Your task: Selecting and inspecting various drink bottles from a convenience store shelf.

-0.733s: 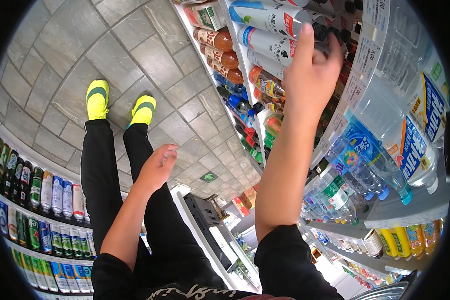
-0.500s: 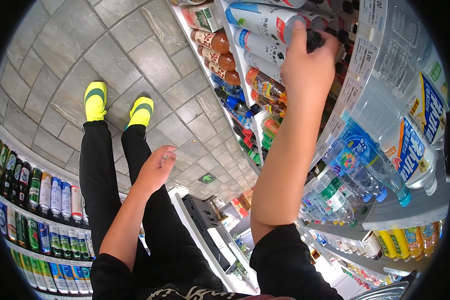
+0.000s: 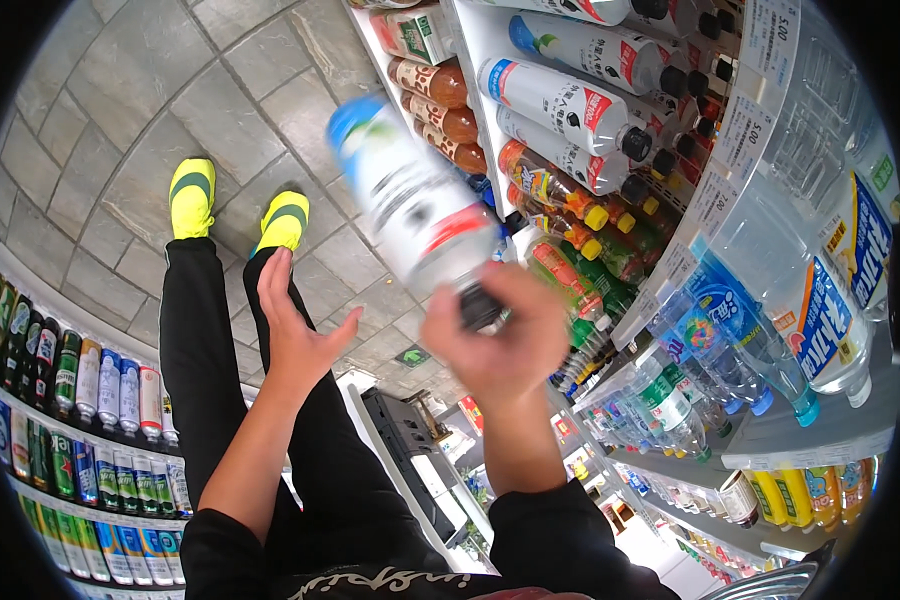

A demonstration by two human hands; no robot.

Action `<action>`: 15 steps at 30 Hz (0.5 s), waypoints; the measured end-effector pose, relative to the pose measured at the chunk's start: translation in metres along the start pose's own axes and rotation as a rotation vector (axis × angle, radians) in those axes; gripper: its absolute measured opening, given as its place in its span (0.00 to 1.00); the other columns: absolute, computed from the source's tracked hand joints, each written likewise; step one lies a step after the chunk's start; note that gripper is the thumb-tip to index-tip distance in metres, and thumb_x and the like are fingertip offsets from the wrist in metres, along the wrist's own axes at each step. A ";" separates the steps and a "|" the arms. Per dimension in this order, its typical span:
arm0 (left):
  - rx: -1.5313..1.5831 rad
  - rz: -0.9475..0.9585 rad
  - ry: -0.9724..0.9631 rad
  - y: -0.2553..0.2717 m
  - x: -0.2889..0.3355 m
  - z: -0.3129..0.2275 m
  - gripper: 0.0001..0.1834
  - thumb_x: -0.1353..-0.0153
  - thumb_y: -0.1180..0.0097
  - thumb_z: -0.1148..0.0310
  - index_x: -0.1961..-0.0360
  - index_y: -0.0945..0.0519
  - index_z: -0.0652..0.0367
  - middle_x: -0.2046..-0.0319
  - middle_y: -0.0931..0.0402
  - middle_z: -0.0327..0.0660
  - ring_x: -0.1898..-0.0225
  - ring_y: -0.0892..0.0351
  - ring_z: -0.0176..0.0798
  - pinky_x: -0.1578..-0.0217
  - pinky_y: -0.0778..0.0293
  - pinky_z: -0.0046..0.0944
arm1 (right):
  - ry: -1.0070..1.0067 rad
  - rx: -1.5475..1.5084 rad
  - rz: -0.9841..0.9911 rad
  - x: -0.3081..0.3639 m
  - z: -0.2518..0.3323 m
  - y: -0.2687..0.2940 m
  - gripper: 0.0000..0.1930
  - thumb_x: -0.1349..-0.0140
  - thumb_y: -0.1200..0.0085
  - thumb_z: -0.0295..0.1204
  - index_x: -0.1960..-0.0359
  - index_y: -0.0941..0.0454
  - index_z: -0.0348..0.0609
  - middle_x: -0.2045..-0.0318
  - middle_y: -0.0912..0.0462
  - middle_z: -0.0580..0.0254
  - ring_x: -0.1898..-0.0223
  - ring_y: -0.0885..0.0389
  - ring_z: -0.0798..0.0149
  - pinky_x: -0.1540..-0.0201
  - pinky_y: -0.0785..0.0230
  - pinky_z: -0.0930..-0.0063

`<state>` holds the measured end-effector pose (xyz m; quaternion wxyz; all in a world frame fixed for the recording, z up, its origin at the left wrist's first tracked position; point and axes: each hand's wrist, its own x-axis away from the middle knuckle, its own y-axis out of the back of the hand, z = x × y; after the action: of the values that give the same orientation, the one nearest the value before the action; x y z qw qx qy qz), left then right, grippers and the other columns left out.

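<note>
My right hand [image 3: 510,335] grips a white drink bottle [image 3: 410,195] by its black cap end. The bottle has a blue end and a red patch on its label, and it is tilted and blurred, held in front of the shelf over the floor. To its left, my left hand [image 3: 300,320] is open, thumb and fingers spread, apart from the bottle and holding nothing. Similar white bottles [image 3: 565,105] with black caps lie on the shelf at the upper right.
Brown-drink bottles [image 3: 435,85] and orange soda bottles [image 3: 550,185] share the right-hand shelving. Clear water bottles [image 3: 730,330] stand nearer me at the right. Shelves of drink cans [image 3: 110,390] curve along the left. Grey tiles [image 3: 230,110] cover the floor.
My right hand has drawn a white bottle off the shelf, moving left and toward me. My left hand has risen slightly and spread its fingers.
</note>
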<state>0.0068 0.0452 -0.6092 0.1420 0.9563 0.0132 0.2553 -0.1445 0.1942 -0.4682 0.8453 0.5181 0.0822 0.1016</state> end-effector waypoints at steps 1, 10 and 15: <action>-0.009 0.002 -0.030 0.002 -0.001 -0.003 0.57 0.56 0.21 0.68 0.27 0.46 0.59 0.31 0.47 0.55 0.30 0.42 0.59 0.32 0.39 0.53 | -0.022 -0.042 0.152 0.009 0.006 -0.001 0.22 0.53 0.26 0.28 0.57 0.24 0.40 0.71 0.23 0.60 0.75 0.22 0.61 0.65 0.24 0.71; 0.028 -0.015 -0.227 0.018 -0.010 0.004 0.35 0.54 0.24 0.68 0.43 0.25 0.58 0.45 0.22 0.49 0.39 0.26 0.55 0.33 0.39 0.55 | -0.075 -0.256 0.457 0.032 0.027 -0.023 0.20 0.55 0.26 0.35 0.63 0.22 0.47 0.75 0.21 0.63 0.76 0.21 0.56 0.71 0.29 0.64; 0.212 -0.114 0.170 0.011 -0.013 -0.002 0.36 0.62 0.26 0.79 0.47 0.24 0.60 0.53 0.21 0.45 0.51 0.20 0.47 0.45 0.27 0.42 | -0.276 0.090 0.146 -0.033 -0.019 0.002 0.19 0.37 0.36 0.33 0.49 0.24 0.34 0.53 0.22 0.45 0.50 0.24 0.43 0.44 0.34 0.54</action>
<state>-0.0059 0.0338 -0.6104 0.0528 0.9386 0.1064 0.3239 -0.1809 0.2032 -0.4742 0.8149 0.5689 -0.0681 0.0869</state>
